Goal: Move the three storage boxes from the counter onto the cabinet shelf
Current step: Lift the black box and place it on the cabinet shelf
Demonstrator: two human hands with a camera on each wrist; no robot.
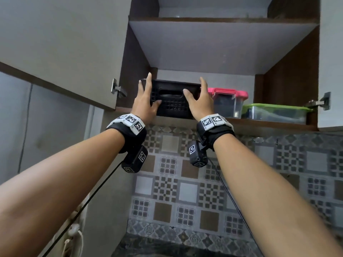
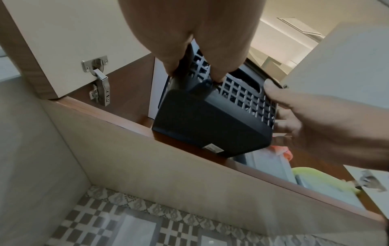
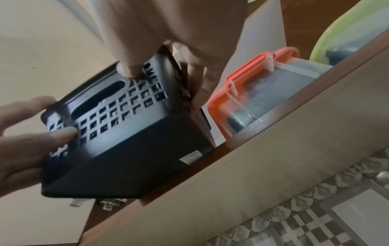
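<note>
While our left hand [image 1: 143, 103] and right hand [image 1: 201, 104] clasp the black lattice box [image 1: 174, 101] by its two ends, thumbs on its front, it sits on the cabinet shelf [image 1: 269, 123], beside the pink-lidded box [image 1: 229, 101] and green-lidded box [image 1: 274, 112].

An open wall cabinet [image 1: 204, 52] fills the upper part of the head view. Its inside walls are dark brown wood [image 1: 289, 76], and its upper shelf [image 1: 213, 39] shows a pale grey underside. Grey doors [image 1: 61, 43] stand open on both sides, each carrying a metal hinge [image 1: 117, 88]. Below the cabinet, the wall is covered in patterned tiles [image 1: 185, 182] of brown, grey and white squares and checks. A dark speckled counter [image 1: 167, 245] edge shows at the bottom. A plain grey wall [image 1: 46, 127] lies to the left. The light is soft and even.
</note>
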